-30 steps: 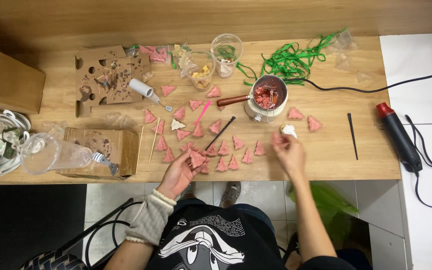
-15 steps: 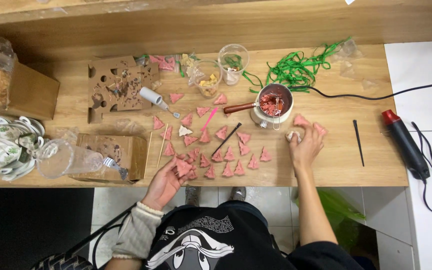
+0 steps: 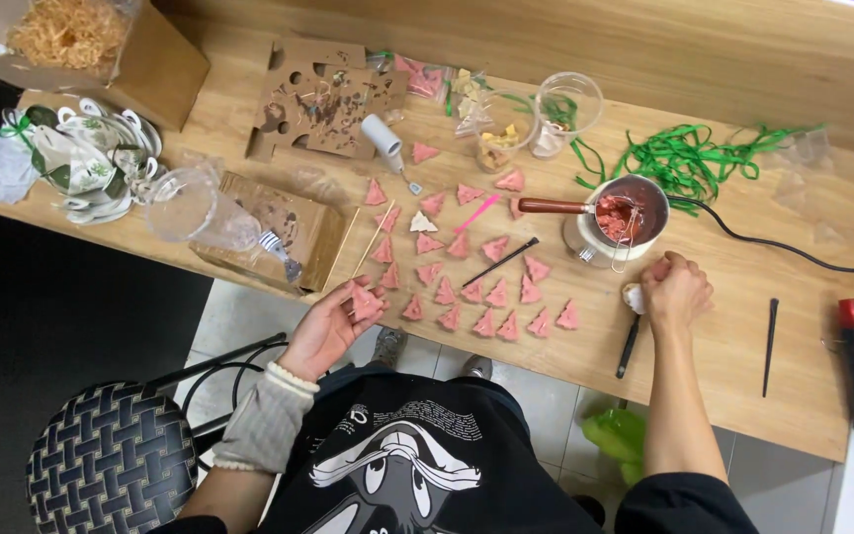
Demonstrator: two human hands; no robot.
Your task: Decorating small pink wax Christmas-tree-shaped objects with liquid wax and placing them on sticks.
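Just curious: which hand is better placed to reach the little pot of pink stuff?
Probably the right hand: it rests closed on the table just below the pot. The left hand, holding a pink triangle, lies far off.

Left hand (image 3: 333,321) palm-up at the near edge of the table, fingers half curled, wrist in a grey knit cuff with a bead bracelet, forearm angled in from lower left. Right hand (image 3: 676,292) knuckles-up, fingers curled into a loose fist, bare forearm straight up from near edge.
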